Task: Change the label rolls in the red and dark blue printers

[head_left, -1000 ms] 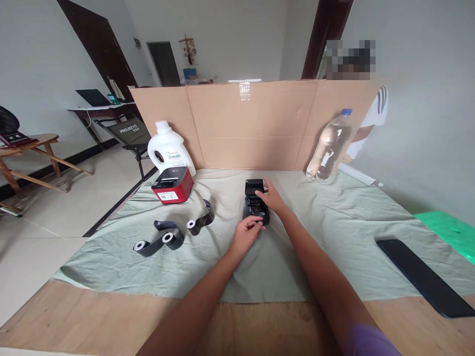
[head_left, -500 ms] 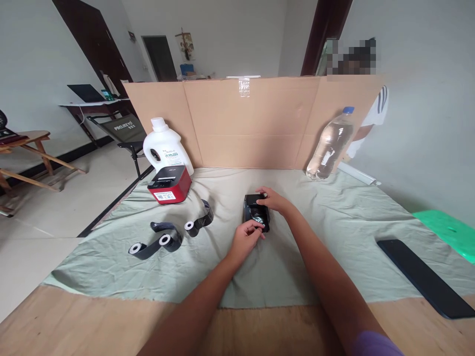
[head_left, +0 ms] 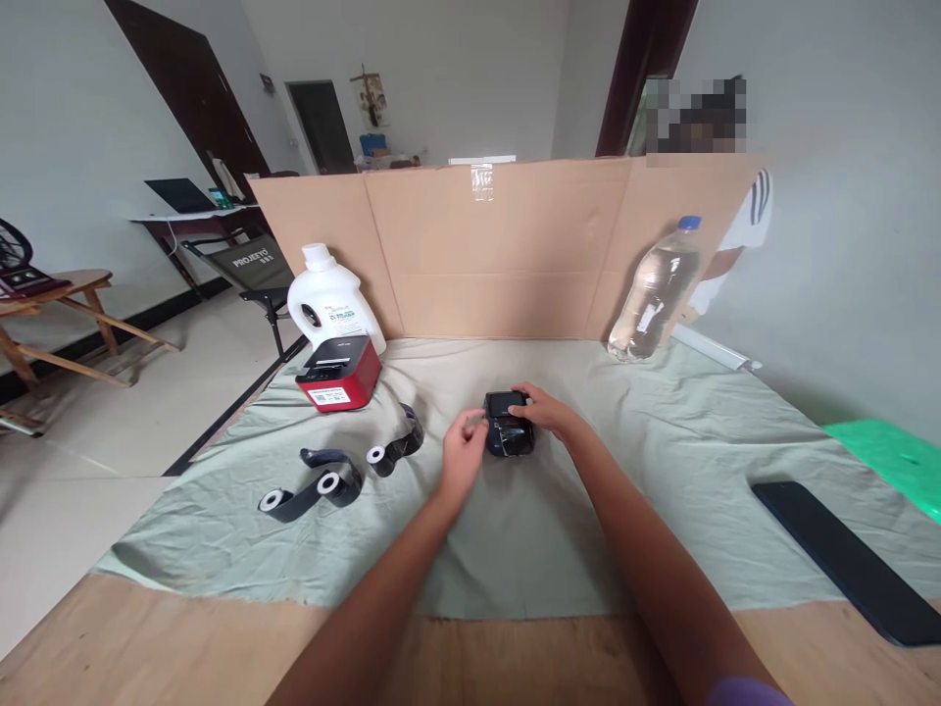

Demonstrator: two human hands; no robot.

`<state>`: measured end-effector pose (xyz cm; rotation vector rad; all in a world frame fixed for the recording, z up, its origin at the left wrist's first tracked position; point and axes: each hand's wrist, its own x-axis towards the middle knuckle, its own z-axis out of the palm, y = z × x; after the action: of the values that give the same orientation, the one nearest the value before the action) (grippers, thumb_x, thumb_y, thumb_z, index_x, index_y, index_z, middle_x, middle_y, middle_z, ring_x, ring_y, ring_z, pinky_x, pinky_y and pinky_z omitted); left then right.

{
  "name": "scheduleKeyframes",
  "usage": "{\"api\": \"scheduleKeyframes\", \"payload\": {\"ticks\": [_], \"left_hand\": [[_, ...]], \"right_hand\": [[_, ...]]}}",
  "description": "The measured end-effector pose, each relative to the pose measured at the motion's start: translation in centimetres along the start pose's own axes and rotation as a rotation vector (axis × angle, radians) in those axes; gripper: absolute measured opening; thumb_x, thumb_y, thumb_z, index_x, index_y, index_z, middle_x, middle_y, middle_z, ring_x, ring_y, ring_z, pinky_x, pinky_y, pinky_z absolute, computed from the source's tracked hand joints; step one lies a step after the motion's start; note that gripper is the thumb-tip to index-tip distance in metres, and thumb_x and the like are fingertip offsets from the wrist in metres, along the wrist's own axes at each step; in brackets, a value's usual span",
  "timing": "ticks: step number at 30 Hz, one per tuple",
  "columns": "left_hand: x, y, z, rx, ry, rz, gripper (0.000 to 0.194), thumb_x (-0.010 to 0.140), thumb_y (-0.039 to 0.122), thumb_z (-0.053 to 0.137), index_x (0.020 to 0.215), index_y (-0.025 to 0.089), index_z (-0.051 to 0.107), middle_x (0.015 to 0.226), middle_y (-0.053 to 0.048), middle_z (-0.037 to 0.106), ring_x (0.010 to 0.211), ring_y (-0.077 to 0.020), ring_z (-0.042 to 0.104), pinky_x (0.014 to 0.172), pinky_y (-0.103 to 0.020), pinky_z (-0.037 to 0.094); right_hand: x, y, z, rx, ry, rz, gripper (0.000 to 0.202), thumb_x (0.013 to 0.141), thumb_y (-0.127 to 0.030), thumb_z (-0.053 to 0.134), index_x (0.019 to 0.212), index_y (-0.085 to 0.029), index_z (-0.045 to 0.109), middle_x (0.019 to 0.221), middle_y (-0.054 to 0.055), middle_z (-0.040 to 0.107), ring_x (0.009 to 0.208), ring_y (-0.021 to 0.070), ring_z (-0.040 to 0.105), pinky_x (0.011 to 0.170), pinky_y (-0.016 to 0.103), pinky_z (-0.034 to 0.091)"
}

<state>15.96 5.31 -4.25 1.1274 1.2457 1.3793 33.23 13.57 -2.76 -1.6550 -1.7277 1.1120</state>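
A small black device that looks like a portable printer (head_left: 511, 436) sits on the cloth in front of me, its rounded, glossy front towards me. My right hand (head_left: 548, 410) grips it from the right, thumb on the top panel and fingers behind the far right corner. At the device's left side is my left hand (head_left: 465, 446), its fingers bent and apart, the tips close to the edge. Whether those tips touch it I cannot tell. Left of my hands, black ribbon rolls (head_left: 330, 484) with white cores lie partly unwound, one (head_left: 380, 459) nearer to me than the others.
A red and black printer (head_left: 339, 375) stands before a white detergent bottle (head_left: 334, 299). A cardboard panel (head_left: 492, 245) borders the back, with a clear bottle (head_left: 654, 289) against it. At right lie a dark flat slab (head_left: 845, 559) and a green plastic item (head_left: 889, 456). Someone stands behind the panel.
My left hand has moved from the device's front edge to its left side. The front now shows a rounded, glossy face where a dark recess showed before. My right hand stays on it.
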Motion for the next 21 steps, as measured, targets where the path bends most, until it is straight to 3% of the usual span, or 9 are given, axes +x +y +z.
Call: {"api": "scheduleKeyframes", "payload": {"ticks": [4,8,13,21], "left_hand": [[4.1,1.3,-0.7,0.096,-0.188,-0.260,0.061,0.077,0.029,0.074,0.135,0.017,0.057,0.053,0.008,0.043,0.043,-0.0065,0.034,0.045,-0.020,0.022],[5.5,1.2,-1.4,0.067,-0.332,-0.371,0.077,0.079,0.036,0.074,0.149,0.025,0.044,0.054,0.009,0.043,0.039,-0.0050,0.032,0.043,-0.019,0.013],[5.5,0.8,-1.7,0.053,-0.367,-0.393,0.079,0.079,0.039,0.075,0.151,0.027,0.042,0.054,0.008,0.043,0.039,-0.0056,0.035,0.042,-0.020,0.012],[5.5,1.6,-1.3,0.097,-0.356,-0.417,0.077,0.078,0.037,0.075,0.148,0.029,0.044,0.051,0.008,0.044,0.038,-0.0067,0.038,0.041,-0.020,0.013]], "right_hand": [[-0.8,-0.6,-0.5,0.074,-0.026,0.008,0.055,0.079,-0.028,0.068,0.132,-0.020,0.057,0.134,0.013,0.058,0.115,0.0239,0.058,0.094,0.033,0.047],[-1.1,-0.9,-1.5,0.137,-0.130,0.086,0.061,0.081,-0.033,0.065,0.140,-0.026,0.053,0.132,0.009,0.061,0.105,0.0242,0.060,0.080,0.032,0.049],[-0.3,0.2,-2.2,0.199,-0.202,0.089,0.068,0.079,-0.033,0.064,0.146,-0.028,0.049,0.138,0.008,0.059,0.100,0.0229,0.060,0.071,0.029,0.046],[0.3,1.0,-1.6,0.280,-0.168,0.070,0.079,0.075,-0.029,0.069,0.149,-0.019,0.045,0.136,0.013,0.059,0.086,0.0186,0.062,0.062,0.027,0.047]]}}
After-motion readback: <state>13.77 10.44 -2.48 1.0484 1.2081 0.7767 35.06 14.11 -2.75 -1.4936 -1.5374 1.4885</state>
